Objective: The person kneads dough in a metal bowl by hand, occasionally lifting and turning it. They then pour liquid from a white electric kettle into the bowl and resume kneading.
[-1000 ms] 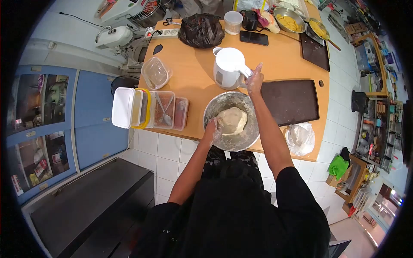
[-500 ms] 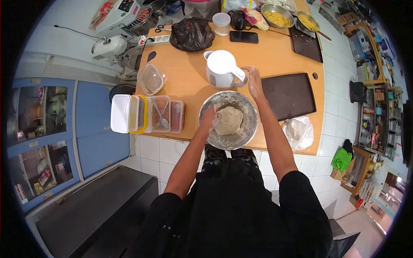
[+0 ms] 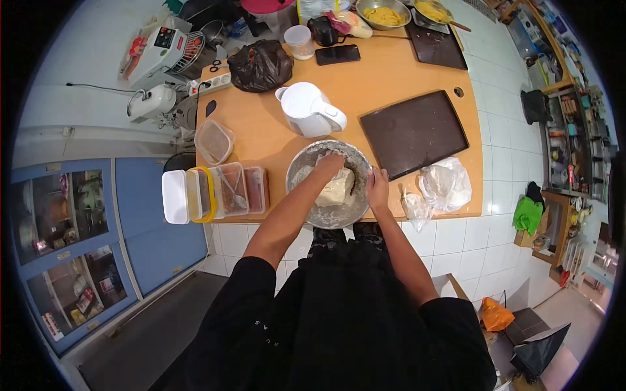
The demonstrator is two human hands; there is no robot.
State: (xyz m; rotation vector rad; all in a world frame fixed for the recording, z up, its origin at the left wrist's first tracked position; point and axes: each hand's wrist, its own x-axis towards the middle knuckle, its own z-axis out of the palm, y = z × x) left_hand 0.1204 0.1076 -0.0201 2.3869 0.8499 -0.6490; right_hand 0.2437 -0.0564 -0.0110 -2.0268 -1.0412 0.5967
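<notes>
A metal mixing bowl (image 3: 295, 208) stands at the near edge of the wooden table, its inner wall smeared with flour. In it lies a pale lump of dough (image 3: 336, 193). My left hand (image 3: 331, 164) reaches into the bowl and grips the far upper part of the dough, fingertips partly hidden. With fingers wrapped over the right rim, my right hand (image 3: 376, 186) holds the bowl. Just behind the bowl is a white pitcher (image 3: 306, 107) with its handle pointing right.
A dark baking tray (image 3: 417, 133) lies right of the bowl, with plastic bags (image 3: 445, 184) below it. To the left stand lidded containers (image 3: 176, 195) and an open clear tub (image 3: 214, 141). A black bag (image 3: 261, 65), a phone (image 3: 338, 55) and a bowl of yellow food (image 3: 385, 16) sit farther back.
My right hand has come down from beside the pitcher's handle to the bowl's rim. My left hand has shifted from the dough's left side to its far side. The view has turned somewhat.
</notes>
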